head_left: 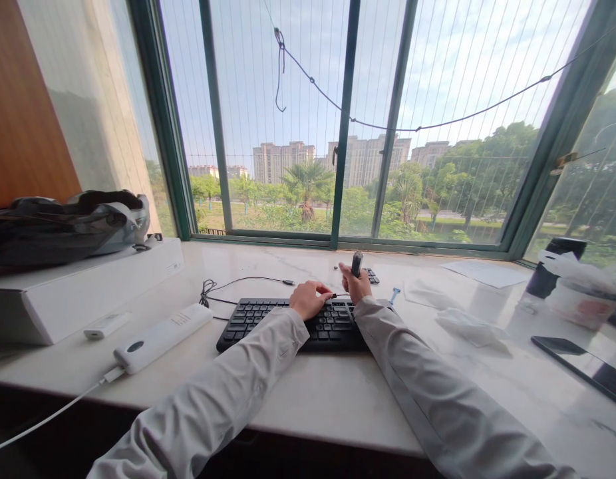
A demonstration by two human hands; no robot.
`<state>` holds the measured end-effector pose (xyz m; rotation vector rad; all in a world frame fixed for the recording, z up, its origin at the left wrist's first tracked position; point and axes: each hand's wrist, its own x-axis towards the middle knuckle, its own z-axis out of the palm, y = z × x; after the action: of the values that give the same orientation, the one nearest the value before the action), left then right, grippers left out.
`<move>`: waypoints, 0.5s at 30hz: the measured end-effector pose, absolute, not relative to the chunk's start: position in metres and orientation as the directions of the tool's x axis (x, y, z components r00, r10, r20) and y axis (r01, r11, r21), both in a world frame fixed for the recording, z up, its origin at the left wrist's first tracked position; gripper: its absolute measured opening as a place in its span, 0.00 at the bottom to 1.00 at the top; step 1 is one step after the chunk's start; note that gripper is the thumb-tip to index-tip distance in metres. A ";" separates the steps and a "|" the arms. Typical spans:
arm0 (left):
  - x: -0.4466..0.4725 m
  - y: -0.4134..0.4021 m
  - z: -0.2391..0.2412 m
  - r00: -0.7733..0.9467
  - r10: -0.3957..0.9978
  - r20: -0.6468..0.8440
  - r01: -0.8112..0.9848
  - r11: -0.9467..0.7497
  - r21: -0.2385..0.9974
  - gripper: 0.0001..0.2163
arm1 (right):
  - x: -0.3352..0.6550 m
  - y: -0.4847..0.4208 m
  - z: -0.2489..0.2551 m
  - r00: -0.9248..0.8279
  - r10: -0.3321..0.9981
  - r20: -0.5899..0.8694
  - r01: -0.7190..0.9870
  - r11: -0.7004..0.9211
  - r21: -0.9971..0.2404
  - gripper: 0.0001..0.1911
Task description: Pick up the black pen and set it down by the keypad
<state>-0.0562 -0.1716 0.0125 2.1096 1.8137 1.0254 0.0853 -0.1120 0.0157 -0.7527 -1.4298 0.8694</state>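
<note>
A black keyboard [268,322] lies on the white marble sill in front of me. My left hand [308,298] rests on its upper middle keys, fingers curled and pressing down. Just to the right, my right hand [355,285] hovers above the keyboard's far right end, closed around a small dark upright object [356,263] whose top sticks out above the fingers. I cannot make out what that object is. Both arms wear pale grey sleeves. The keyboard's thin cable [248,281] loops away to the left behind it.
A white power bank [161,337] with a white cable and a small white device [106,325] lie left. A white box [83,286] carries a dark helmet [68,223]. Right: crumpled tissue [470,326], paper [485,273], a dark cup [552,266], a phone [582,368].
</note>
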 end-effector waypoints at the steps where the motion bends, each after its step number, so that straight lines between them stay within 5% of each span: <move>1: -0.057 -0.171 0.013 0.003 0.914 0.406 0.794 -0.249 0.555 0.10 | 0.092 -0.111 0.018 -0.082 0.837 0.541 0.088 0.547 -0.833 0.24; 6: -0.060 -0.170 0.017 -0.076 0.874 0.480 0.762 -0.260 0.594 0.10 | 0.112 -0.105 0.019 -0.330 0.801 0.500 0.556 0.593 -0.582 0.20; 15: -0.060 -0.177 0.020 -0.060 0.881 0.470 0.797 -0.241 0.554 0.08 | 0.108 -0.106 0.014 -0.348 0.864 0.365 0.593 0.504 -0.628 0.16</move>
<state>-0.0598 -0.1767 0.0198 2.0769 1.8657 1.1903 0.1083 -0.1057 0.0140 -1.1885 -2.0718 0.5134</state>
